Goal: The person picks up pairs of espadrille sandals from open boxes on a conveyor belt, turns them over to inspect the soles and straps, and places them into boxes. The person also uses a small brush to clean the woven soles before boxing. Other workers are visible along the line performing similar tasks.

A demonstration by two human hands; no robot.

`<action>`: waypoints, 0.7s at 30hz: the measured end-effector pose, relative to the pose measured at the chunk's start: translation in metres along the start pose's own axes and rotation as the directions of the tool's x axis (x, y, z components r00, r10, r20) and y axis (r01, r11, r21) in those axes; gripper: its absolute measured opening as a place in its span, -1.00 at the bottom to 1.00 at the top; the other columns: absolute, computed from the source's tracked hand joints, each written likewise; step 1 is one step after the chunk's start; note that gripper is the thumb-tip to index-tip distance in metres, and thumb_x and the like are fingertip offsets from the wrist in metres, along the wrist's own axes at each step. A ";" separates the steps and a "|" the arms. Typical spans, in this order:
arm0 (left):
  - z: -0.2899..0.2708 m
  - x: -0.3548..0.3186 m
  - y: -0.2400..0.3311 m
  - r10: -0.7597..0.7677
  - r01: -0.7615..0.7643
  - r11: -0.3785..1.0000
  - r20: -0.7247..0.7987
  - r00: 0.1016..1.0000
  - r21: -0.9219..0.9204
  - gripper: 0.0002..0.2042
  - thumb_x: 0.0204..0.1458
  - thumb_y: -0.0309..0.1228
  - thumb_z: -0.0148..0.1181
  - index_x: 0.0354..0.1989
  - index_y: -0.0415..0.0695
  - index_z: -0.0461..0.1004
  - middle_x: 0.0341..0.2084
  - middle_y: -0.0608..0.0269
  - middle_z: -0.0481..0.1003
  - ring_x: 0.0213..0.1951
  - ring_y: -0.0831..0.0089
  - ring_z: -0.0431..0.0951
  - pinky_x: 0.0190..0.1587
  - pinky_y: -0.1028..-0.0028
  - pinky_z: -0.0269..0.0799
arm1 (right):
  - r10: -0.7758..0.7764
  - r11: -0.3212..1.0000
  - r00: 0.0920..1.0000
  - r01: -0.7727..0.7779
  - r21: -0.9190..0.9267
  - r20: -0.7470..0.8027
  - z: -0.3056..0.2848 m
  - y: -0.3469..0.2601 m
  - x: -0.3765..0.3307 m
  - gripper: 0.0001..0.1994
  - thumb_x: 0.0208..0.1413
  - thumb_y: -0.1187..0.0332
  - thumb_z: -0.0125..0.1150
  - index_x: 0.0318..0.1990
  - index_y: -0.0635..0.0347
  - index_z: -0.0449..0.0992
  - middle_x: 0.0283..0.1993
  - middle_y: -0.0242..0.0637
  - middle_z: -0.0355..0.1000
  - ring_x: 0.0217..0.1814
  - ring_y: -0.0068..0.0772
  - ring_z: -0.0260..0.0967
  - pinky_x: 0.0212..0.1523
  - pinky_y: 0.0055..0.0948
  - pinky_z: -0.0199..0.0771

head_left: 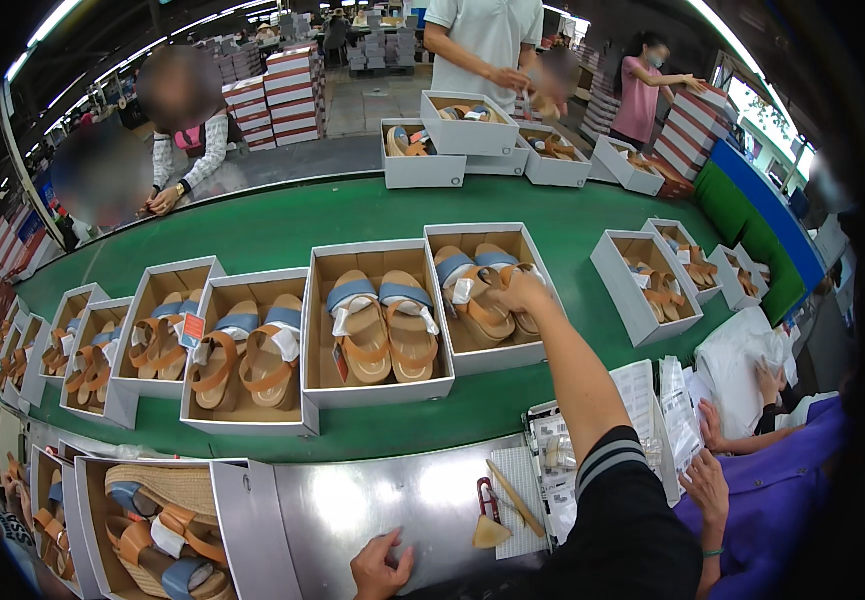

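My right hand (524, 292) reaches into an open white shoebox (497, 358) on the green belt, its fingers closed at the strap of the right-hand sandal. The pair there has tan and blue straps; the left sandal (482, 308) shows white tissue under its strap, and my hand partly covers the other. My left hand (382, 566) rests low over the metal table (352, 500), fingers loosely bent and apart, holding nothing. Beside it stands an open box with a pair of wedge sandals (167, 535) with woven soles.
More boxed sandals (382, 330) line the green belt (352, 215). A red-handled tool (488, 500) and a wooden stick (515, 497) lie on a white grid pad. At right, a person in purple (767, 500) handles label sheets (680, 420). Other people stand across the belt.
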State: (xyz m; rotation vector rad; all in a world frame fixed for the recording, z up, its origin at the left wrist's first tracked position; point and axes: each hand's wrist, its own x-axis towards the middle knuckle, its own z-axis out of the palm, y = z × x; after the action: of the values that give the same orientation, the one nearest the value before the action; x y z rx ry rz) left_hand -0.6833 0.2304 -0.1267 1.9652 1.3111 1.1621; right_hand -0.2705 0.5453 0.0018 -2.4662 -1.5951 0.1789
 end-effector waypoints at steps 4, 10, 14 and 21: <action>0.000 -0.003 -0.006 -0.013 0.013 1.000 -0.017 1.000 0.003 -0.67 -0.07 -0.41 0.29 -0.07 -0.14 0.59 -0.49 0.18 0.54 -0.63 0.41 0.43 -0.51 0.44 0.42 | -0.063 0.995 0.998 0.063 0.082 -0.010 0.010 -0.003 0.009 -0.56 0.10 0.08 0.16 -0.15 0.37 0.56 -0.14 0.13 0.54 -0.10 0.10 0.53 -0.05 -0.08 0.52; -0.001 -0.005 -0.006 -0.006 0.006 1.000 -0.037 0.999 -0.015 -0.67 -0.07 -0.40 0.32 -0.07 -0.14 0.59 -0.44 0.16 0.57 -0.61 0.41 0.46 -0.50 0.45 0.43 | -0.067 0.993 0.917 0.097 0.059 -0.393 -0.012 -0.012 -0.054 -0.61 0.19 0.15 0.07 -0.35 0.40 0.54 -0.27 0.21 0.51 -0.20 0.22 0.50 -0.16 0.02 0.50; -0.002 -0.006 -0.005 0.008 -0.010 0.999 -0.056 0.998 -0.031 -0.68 -0.07 -0.40 0.34 -0.09 -0.14 0.59 -0.43 0.17 0.59 -0.63 0.43 0.44 -0.53 0.46 0.41 | -0.099 0.969 0.753 0.222 0.110 -0.651 -0.031 -0.022 -0.119 -0.65 0.19 0.20 0.09 -0.41 0.37 0.55 -0.40 0.11 0.50 -0.37 0.19 0.50 -0.27 -0.02 0.51; -0.014 0.003 0.006 -0.071 0.079 0.992 0.082 0.994 -0.098 -0.67 -0.07 -0.44 0.33 -0.08 -0.23 0.57 -0.32 0.10 0.59 -0.53 0.44 0.51 -0.46 0.51 0.44 | -0.216 0.837 0.546 0.530 0.134 -0.810 -0.041 -0.048 -0.256 -0.59 0.05 0.42 0.18 0.09 0.35 0.49 -0.16 0.04 0.54 -0.22 0.11 0.52 -0.14 -0.15 0.52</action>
State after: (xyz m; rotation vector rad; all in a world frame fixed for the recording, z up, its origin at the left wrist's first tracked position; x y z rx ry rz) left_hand -0.6922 0.2296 -0.1136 1.8542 1.2506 1.0825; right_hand -0.4098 0.3269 0.0513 -1.4794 -1.4416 -0.5448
